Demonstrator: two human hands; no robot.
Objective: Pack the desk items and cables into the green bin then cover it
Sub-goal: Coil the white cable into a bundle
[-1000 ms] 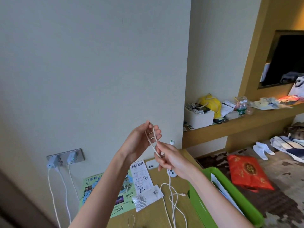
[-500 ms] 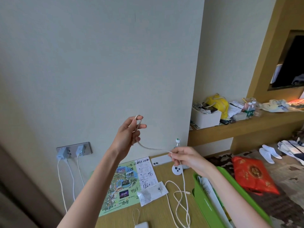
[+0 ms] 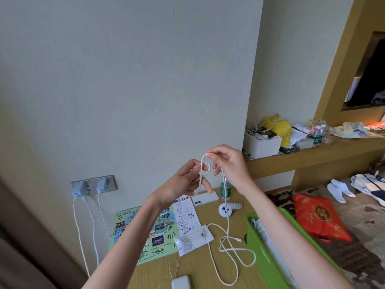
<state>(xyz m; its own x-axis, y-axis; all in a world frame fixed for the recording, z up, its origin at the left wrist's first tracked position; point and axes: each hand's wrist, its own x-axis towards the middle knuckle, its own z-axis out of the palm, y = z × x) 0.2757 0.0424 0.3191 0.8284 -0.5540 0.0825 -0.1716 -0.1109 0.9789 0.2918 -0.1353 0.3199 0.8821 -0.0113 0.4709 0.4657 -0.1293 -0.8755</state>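
Both hands are raised above the wooden desk (image 3: 200, 270), coiling a white cable (image 3: 228, 232). My left hand (image 3: 183, 182) holds several loops of it wound round the fingers. My right hand (image 3: 228, 163) pinches the top of a loop just right of the left hand. The rest of the cable hangs down and lies in loose curls on the desk, its plug end near the green bin (image 3: 262, 255). The bin stands at the desk's right edge with white papers inside.
On the desk lie a green map sheet (image 3: 133, 236), receipts (image 3: 186, 215), a white phone (image 3: 205, 199), a white handheld device (image 3: 226, 209), a small bottle (image 3: 225, 189) and a white power bank (image 3: 180, 282). Two chargers (image 3: 89, 187) sit in the wall socket. A cluttered shelf (image 3: 312, 157) runs at right.
My hands were spread apart with the cable stretched between them. My right hand has come back up to the left hand, laying another loop there.
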